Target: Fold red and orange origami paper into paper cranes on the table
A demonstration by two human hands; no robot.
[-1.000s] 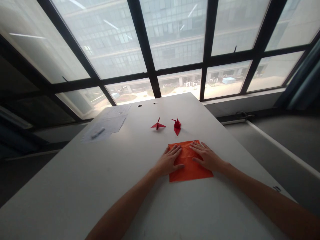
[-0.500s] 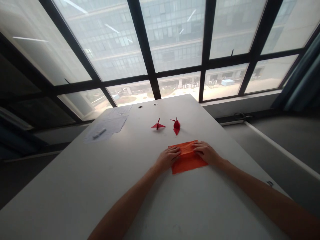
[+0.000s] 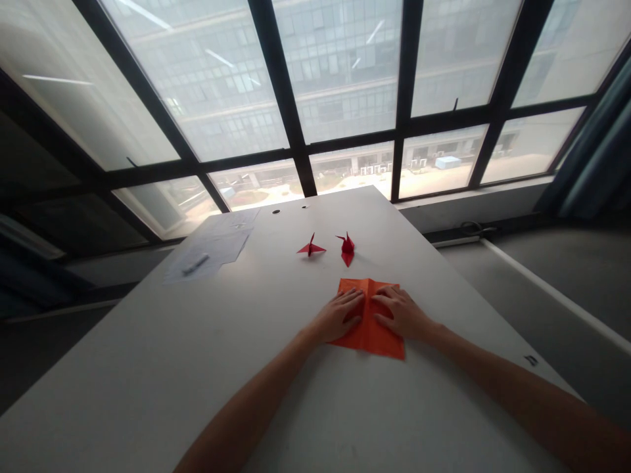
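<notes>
Two hands flat on the orange paper [image 3: 384, 345], left hand [image 3: 335, 320] at its 9 o'clock, right hand [image 3: 407, 315] at 3, fingers [image 3: 351, 297] extended, pinching nothing. Press evenly outward from the crease [image 3: 366, 322] so the paper doesn't skew on the bench [image 3: 246, 368]. Paper's at view-centre's 5 o'clock; crease points roughly 12–6, long axis unclear, near-square.

Single head view: from close above white table [image 3: 221, 315], facing forward and down, windows [image 3: 345, 72] beyond far end.

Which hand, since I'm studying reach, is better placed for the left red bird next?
Probably the left hand: on the paper left of the crease, it's nearer that bird; the right hand lies farther right.
</notes>
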